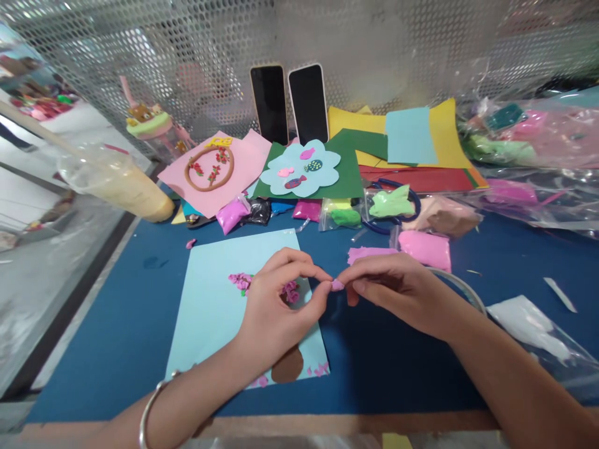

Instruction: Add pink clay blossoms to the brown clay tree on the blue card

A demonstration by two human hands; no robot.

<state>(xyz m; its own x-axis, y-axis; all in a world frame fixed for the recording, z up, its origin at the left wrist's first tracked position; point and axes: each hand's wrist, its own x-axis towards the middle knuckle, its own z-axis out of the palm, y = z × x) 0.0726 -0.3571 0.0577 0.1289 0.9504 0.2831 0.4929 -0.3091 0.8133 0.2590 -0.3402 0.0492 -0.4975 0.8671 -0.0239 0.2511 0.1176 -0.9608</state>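
Observation:
Between my two hands is a small piece of pink clay. My left hand pinches it with thumb and forefinger, and the fingertips of my right hand close on its other side. Under my left hand lies a light blue sheet of paper. It bears pink clay flowers with bits of green, a brown clay shape partly covered by my hand, and pink scraps along the lower edge. Close to my right hand are a flat strip of pink clay and a pink clay packet.
Two phones lean against a perforated metal panel. A cup with a pale drink tilts at left. Along the back lie a cloud-shaped paper with fish, a pink sheet, coloured papers and several clay packets. A white clay bag lies right.

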